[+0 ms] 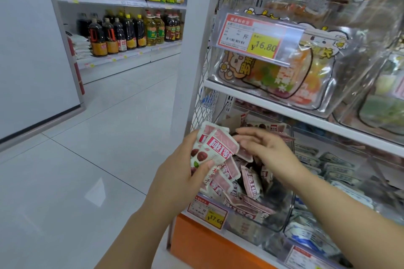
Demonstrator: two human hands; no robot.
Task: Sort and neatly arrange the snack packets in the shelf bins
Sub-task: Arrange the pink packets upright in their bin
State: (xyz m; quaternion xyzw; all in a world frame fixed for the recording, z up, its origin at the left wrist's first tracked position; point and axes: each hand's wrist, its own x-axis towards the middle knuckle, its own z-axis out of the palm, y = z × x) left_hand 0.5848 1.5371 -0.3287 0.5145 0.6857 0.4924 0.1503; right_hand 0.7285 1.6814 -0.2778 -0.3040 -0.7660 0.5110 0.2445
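My left hand point(175, 172) grips a small stack of pink-and-white snack packets point(215, 146) with red fruit printed on them, held just over the left edge of a clear shelf bin point(284, 218). The bin holds several loose packets point(247, 181) of the same kind, lying at mixed angles. My right hand point(266, 148) hovers over the bin, fingers stretched toward the held stack, with nothing in it.
A neighbouring bin point(328, 233) to the right holds blue-and-white packets. The shelf above carries clear bins of colourful sweets point(273, 76) and a price tag point(251, 35). A price tag point(207, 211) hangs on the bin front. Bottles point(131, 30) line the far shelves; open floor lies to the left.
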